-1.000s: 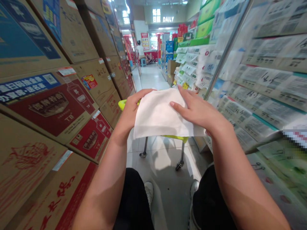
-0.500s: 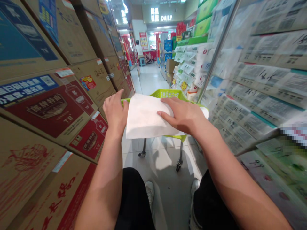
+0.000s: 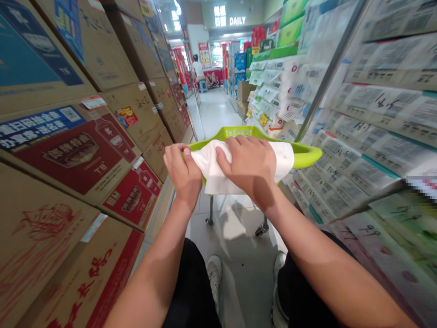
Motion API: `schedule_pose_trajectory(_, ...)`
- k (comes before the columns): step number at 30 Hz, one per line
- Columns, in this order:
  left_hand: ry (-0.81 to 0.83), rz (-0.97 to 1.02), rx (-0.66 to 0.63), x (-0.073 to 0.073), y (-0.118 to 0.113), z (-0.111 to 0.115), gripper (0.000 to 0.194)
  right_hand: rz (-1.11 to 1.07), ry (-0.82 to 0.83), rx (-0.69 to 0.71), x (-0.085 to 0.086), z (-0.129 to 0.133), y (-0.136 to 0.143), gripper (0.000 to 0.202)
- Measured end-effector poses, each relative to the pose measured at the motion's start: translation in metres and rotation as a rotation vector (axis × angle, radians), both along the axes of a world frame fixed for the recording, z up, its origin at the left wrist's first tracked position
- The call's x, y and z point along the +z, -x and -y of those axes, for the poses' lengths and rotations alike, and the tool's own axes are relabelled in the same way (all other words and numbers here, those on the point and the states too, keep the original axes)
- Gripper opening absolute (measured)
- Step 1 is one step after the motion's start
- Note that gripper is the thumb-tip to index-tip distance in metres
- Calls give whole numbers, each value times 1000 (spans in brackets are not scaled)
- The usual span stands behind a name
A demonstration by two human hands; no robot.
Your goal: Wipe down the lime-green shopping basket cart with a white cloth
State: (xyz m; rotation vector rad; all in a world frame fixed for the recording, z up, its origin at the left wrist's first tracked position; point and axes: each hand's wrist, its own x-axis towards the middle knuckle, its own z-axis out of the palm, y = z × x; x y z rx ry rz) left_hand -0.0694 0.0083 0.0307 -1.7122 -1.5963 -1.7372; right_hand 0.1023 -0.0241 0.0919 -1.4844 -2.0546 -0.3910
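Observation:
A green plastic cart (image 3: pixel 307 156) on metal legs with casters stands in front of me. Over its near rim lies a white cloth (image 3: pixel 284 157), bunched at the left and hanging down towards me. My right hand (image 3: pixel 251 161) is wrapped over the cloth near the middle of the rim, thumb to the left. At the rim's left end my left hand (image 3: pixel 183 169) has its fingers closed over the edge, with the thumb against the cloth's left corner. What lies under the palms is hidden.
Stacked cardboard boxes (image 3: pixel 73 157) line the left side. Packs of tissue (image 3: pixel 375 132) are piled on the right behind a slanted metal pole (image 3: pixel 327 73). A tiled aisle (image 3: pixel 218 107) runs ahead to a seated person (image 3: pixel 198 70) in white.
The cloth's left part has gone from spread out to bunched. My left hand has moved right and closed on the rim. My right hand now wraps the cloth, and more of the cart's right end shows.

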Motion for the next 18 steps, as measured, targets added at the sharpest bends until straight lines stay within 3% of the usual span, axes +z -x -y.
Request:
schedule_pose_trajectory(3,-5,55,-37,0,-14,9,18,13,8,2,3,-5,-7,51)
schedule_pose_trajectory(10,-41,44,-20,-4,-48,24,38,68,74,17,12,-19,-30,53)
schedule_pose_trajectory(15,-86,59,-139,-6,-71,39,60,84,82,-15,11,-26,-41,53)
schedule_pose_trajectory(18,-116,62,-200,-8,-74,39,64,90,69,-8,9,-29,-43,54)
